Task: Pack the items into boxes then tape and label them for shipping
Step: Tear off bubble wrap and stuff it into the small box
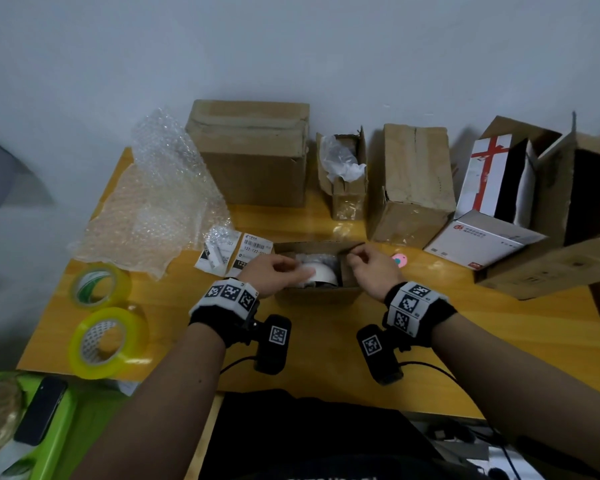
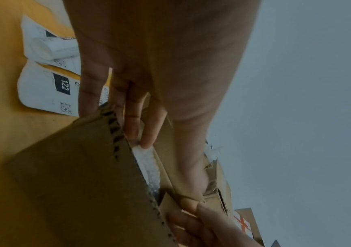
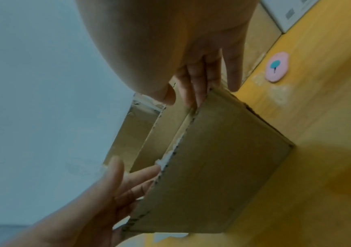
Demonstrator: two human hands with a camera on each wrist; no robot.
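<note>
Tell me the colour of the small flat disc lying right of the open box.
Pink disc with a teal mark; clearest in the right wrist view.

Bare forearms wear black wrist straps (image 1: 219,323) ringed with white square-code tags (image 1: 230,293); a black camera pod (image 1: 272,342) with trailing cable hangs beneath each wrist.

1. The shipping label (image 1: 253,252) lying on the surface just left of the left hand's (image 1: 274,273) grip carries a barcode with "122-122-00…" beneath it; the last digits are cut off.
2. The same label (image 2: 49,90) bears a black block with "122" in white, and a small square code near its corner.
3. Print on the second label (image 1: 215,256) beside it is too small to read.
</note>
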